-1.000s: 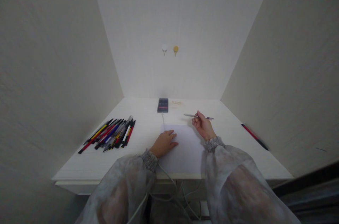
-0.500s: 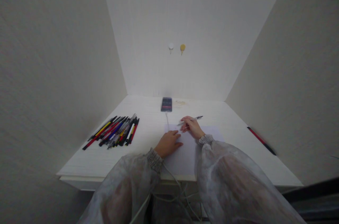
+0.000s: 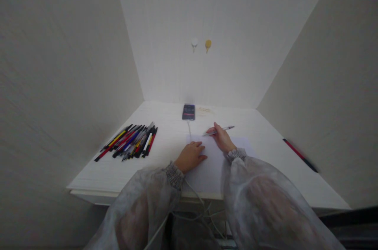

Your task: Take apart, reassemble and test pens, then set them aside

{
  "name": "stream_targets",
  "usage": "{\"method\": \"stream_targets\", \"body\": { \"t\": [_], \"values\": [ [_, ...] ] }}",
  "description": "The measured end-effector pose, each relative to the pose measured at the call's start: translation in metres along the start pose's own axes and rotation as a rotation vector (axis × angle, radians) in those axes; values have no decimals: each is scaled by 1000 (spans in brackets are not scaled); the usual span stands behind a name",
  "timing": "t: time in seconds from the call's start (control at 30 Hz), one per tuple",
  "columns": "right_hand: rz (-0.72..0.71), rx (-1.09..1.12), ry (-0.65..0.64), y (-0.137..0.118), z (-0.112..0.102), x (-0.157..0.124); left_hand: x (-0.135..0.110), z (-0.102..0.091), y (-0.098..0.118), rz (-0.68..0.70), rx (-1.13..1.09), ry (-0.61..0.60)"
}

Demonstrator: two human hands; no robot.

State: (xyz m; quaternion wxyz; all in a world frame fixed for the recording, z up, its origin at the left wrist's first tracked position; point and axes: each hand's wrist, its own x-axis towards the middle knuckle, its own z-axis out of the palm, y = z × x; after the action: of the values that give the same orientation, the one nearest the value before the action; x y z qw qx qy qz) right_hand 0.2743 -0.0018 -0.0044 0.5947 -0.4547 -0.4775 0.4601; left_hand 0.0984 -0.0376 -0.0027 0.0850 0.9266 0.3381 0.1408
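Observation:
A sheet of white paper (image 3: 211,175) lies at the front of the white table, with my hands over it. My left hand (image 3: 190,156) rests on its left part, fingers stretched out and slightly apart, holding nothing. Near the far edge of the sheet, my right hand (image 3: 221,137) is closed around a clear pen (image 3: 228,128) with dark markings. The pen lies nearly level, one end pointing left over the paper and the other sticking out right beyond the fingers. Whether its tip touches the paper I cannot tell.
A heap of pens and markers (image 3: 132,141) lies on the table's left. A dark phone-like device (image 3: 188,112) with a white cable stands at the back. One red and black pen (image 3: 300,155) lies beside the right wall. Two hooks (image 3: 208,44) hang on the back wall. Cables dangle below the front edge.
The camera view has shifted a little. My right hand has turned the pen so that it lies flatter and its fingers have closed in more. My left hand stays on the paper.

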Motion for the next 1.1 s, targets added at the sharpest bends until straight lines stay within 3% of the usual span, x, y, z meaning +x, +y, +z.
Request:
{"method": "stream_targets", "body": {
  "t": [0.2,0.37,0.6,0.9,1.03,1.1],
  "values": [
    [-103,330,85,-26,-14,-3,0,0,0,-4,3,-12],
    [32,506,-74,-47,-27,-11,1,0,0,-16,5,-23],
    [45,558,-145,-46,-32,-13,1,-2,1,-25,-11,-28],
    [4,542,-60,-40,-20,-10,1,-1,0,-23,-5,-17],
    [-58,340,68,-23,-6,-8,2,1,-1,-15,10,-8],
    [-44,153,68,-16,0,-10,2,1,0,-12,17,-5]
  ]
}}
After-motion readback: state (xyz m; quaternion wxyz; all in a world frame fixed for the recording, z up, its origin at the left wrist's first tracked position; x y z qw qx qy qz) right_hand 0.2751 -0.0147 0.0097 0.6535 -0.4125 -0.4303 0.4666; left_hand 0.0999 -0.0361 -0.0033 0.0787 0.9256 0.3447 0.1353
